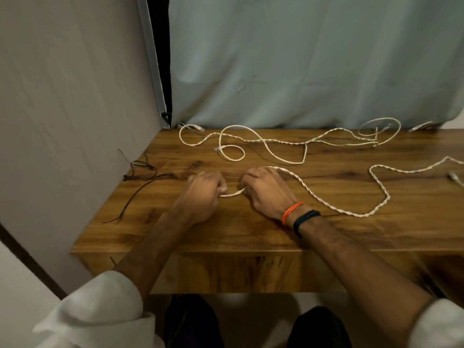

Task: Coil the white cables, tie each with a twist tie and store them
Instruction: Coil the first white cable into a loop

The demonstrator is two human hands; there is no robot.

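Observation:
A braided white cable (326,203) snakes from the table's right edge to the middle of the wooden table (251,232). My left hand (203,194) and my right hand (266,192) each grip one end of a short stretch of this cable, close together, fingers curled. Farther back lie other white cables (263,140), loose and tangled across the table's far side, with loops at the right (379,131). Dark twist ties (140,169) lie in a loose bunch at the left of the table.
A pale wall stands hard against the table's left side and a grey curtain hangs behind its far edge. A cable plug (453,175) lies at the far right. The table's front edge is near my forearms.

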